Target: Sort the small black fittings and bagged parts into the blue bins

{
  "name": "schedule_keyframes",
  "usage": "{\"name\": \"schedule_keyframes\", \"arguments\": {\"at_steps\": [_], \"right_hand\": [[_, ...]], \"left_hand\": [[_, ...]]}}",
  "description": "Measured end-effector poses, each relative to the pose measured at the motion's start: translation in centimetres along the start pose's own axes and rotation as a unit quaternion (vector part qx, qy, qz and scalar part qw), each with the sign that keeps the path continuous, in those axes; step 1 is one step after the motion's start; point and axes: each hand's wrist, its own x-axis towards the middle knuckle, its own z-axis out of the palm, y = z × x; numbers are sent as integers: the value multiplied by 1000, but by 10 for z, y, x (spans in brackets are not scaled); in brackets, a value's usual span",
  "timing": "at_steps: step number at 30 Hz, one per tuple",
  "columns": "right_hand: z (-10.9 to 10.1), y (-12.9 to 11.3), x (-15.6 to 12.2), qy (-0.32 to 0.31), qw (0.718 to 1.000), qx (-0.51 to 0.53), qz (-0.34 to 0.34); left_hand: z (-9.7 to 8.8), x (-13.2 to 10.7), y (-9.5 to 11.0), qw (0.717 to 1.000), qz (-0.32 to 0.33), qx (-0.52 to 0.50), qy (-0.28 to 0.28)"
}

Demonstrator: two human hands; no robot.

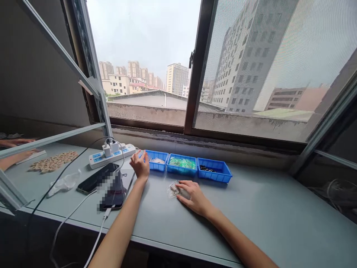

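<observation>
My left hand is raised at the near left corner of the left blue bin, which has whitish pieces inside. Its fingers are bent together, and whatever they pinch is too small to make out. On the grey tabletop, my right hand has thumb and fingers closing on the edge of a small clear plastic bag with little parts in it. Behind that bag, the middle blue bin contains green and clear packets. Small black pieces lie in the right blue bin.
Left of my arm lie two phones, a dark one and one with a charging cable. A white power strip stands behind them. Farther left are crumpled plastic, tan pieces and another person's hand. Metal posts frame the table.
</observation>
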Motion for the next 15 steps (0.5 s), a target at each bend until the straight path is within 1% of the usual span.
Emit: {"name": "schedule_keyframes", "arguments": {"at_steps": [2, 4, 6, 8, 10, 13, 15], "right_hand": [[-3, -1, 0, 8, 1000, 3, 6], [-7, -2, 1, 13, 1000, 3, 13], [-10, -3, 2, 19, 1000, -2, 17], [-12, -3, 3, 22, 1000, -11, 17], [-13, -1, 3, 23, 1000, -15, 13], [-13, 3, 4, 27, 1000, -15, 7], [-12, 4, 4, 27, 1000, -14, 4]], "left_hand": [[-2, -1, 3, 1000, 13, 4, 5], [-4, -4, 9, 999, 50, 7, 5], [-6, -8, 15, 995, 100, 8, -14], [-8, -11, 19, 990, 133, 13, -47], [-9, -12, 20, 988, 132, 30, -77], [-9, -12, 16, 987, 94, 63, -116], [-9, -11, 13, 985, 80, 74, -136]]}}
